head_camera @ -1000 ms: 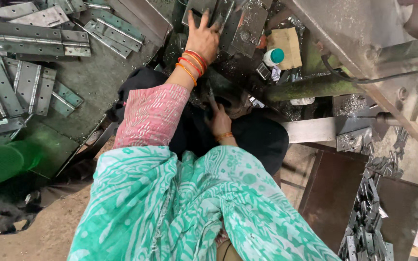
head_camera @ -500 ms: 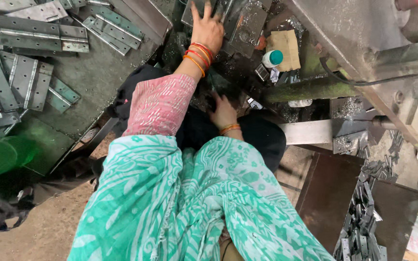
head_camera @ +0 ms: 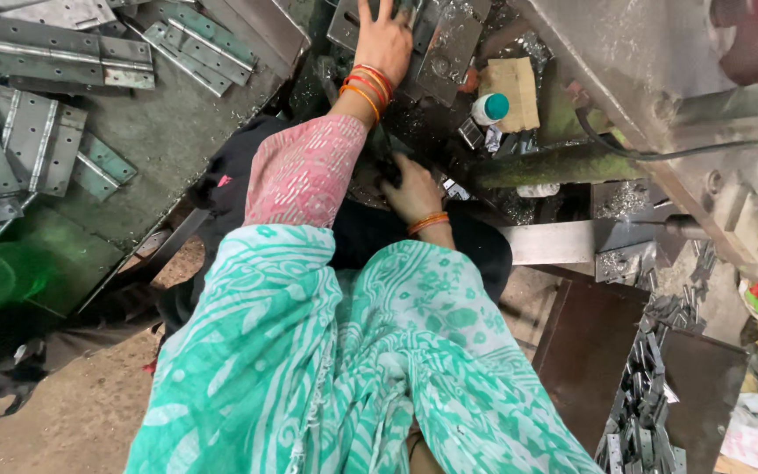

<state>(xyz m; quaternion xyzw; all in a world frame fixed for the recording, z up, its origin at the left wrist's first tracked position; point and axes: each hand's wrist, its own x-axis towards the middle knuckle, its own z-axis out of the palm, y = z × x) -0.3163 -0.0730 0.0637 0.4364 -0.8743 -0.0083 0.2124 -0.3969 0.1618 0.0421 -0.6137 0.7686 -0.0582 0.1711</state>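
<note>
Metal plate | left hand spread flat on it | right hand below, grip unclear | step: positioning; next needs steady alignment.

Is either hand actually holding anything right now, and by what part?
Left hand lies flat on a metal plate, pressing rather than gripping. Right hand reaches into dark parts; whether its fingers hold anything cannot be told.

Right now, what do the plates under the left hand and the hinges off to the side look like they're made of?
The plates under the left hand look like bare sheet steel: dull grey, flat, with oily speckles. The hinges seem to be plated steel, paler and shinier, with a rolled knuckle down the middle. The exact coating can't be told.
</note>
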